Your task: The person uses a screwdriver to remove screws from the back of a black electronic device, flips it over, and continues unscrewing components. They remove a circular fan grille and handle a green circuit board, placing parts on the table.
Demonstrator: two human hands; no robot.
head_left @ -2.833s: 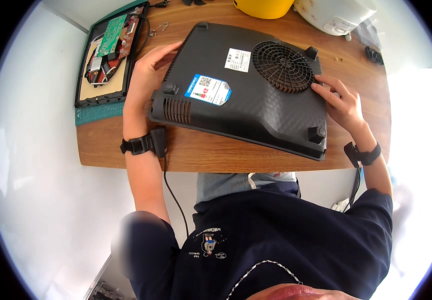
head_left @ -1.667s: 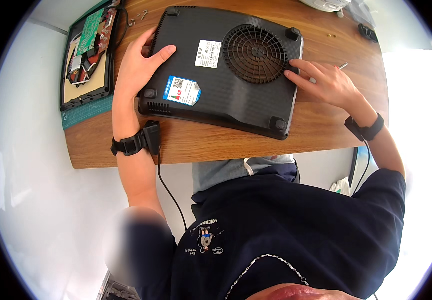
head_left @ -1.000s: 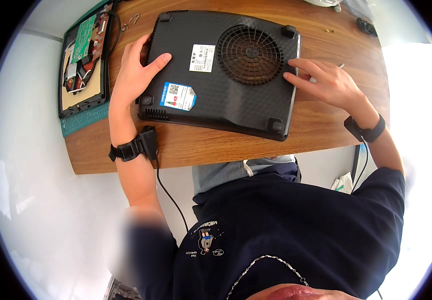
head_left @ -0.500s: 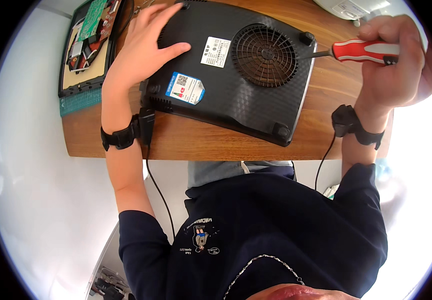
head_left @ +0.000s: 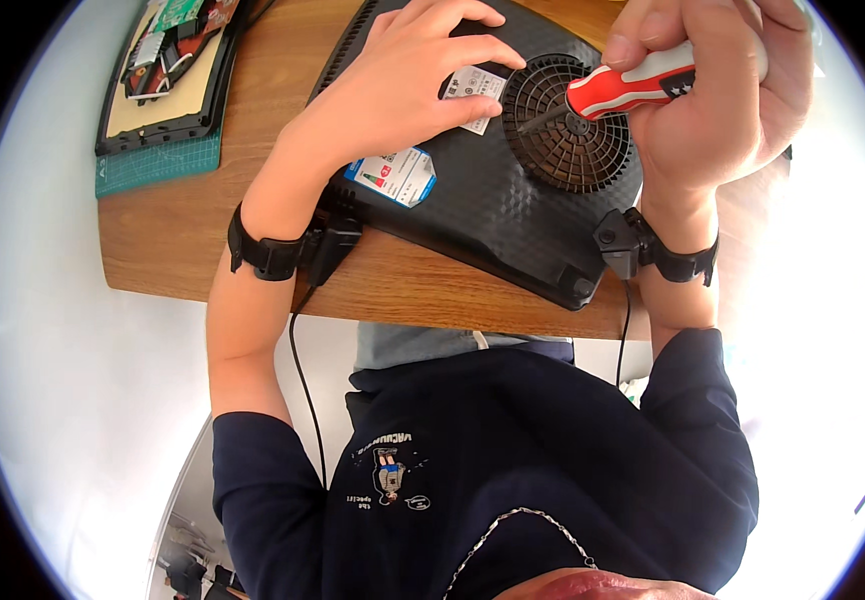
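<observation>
A black induction cooker (head_left: 473,225) lies with its underside up, showing a round fan grille (head_left: 578,160) and two labels. My left hand (head_left: 403,85) is spread over it, fingers apart, thumb and forefinger by the white label (head_left: 473,95) near the grille. That hand holds nothing. In my right hand (head_left: 723,115) is a screwdriver with a red and grey handle (head_left: 613,92). Its metal shaft slants down to the left across the grille; whether the tip touches the slats I cannot tell.
At the far left, an opened black housing (head_left: 118,125) holds circuit boards and wires, partly on a green cutting mat (head_left: 168,170). The wooden table's (head_left: 183,250) front edge runs close to my body. Cables (head_left: 298,360) hang from black wrist-worn devices.
The screwdriver has moved left from the cooker's right edge to over the grille. My left hand has slid right, closer to the grille. In the picture, the cooker sits slightly farther right.
</observation>
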